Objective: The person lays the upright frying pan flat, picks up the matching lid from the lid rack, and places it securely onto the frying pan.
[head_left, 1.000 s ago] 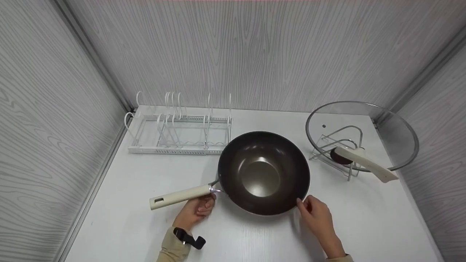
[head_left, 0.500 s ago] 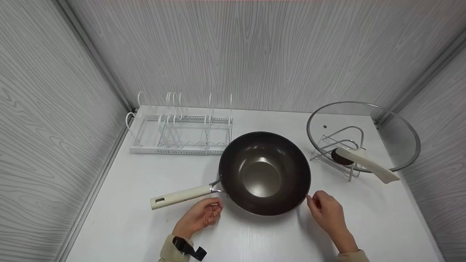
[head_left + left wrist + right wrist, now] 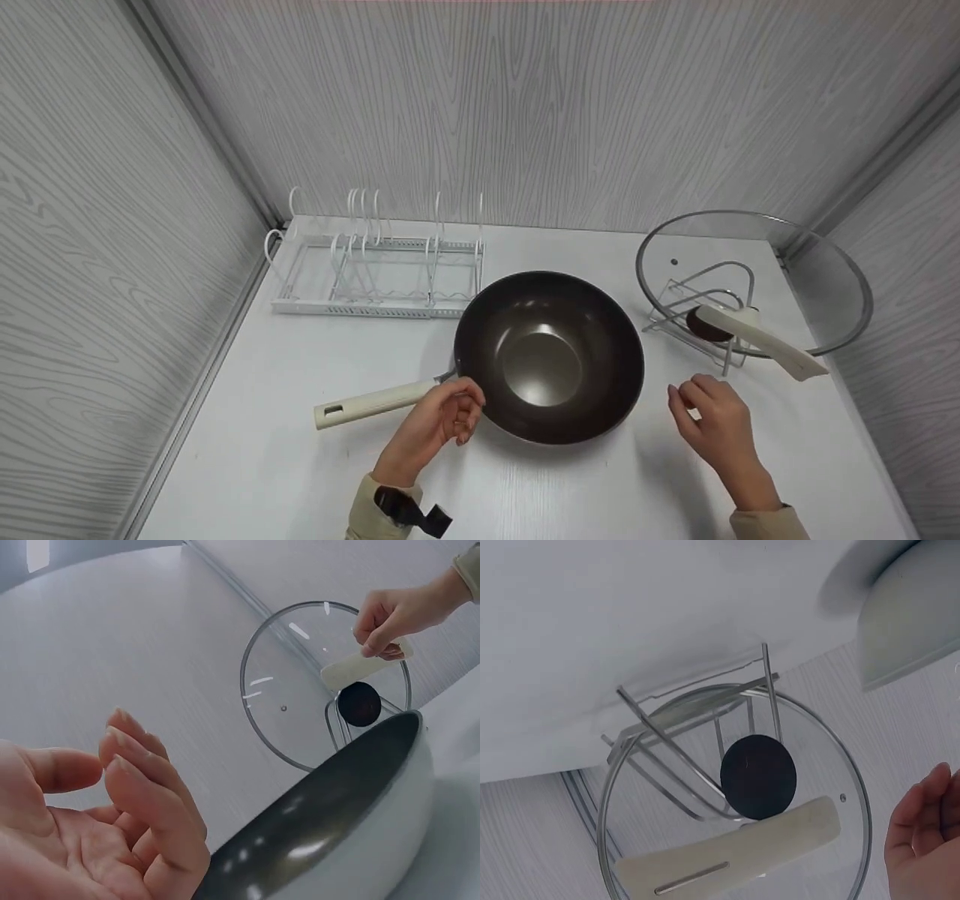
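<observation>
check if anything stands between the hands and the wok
Nothing visible does. Between the right hand and the wok, the head view shows only tabletop; the glass lid stands farther back. The left hand overlaps the wok's edge in that view; whether they touch is unclear.

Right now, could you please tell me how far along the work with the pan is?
Apparently done: the pan sits on the table, and the glass lid rests in the metal stand. In hand: nothing in the left hand or right hand. Perhaps left: covering or racking the pan, since it is uncovered and outside the white rack.
</observation>
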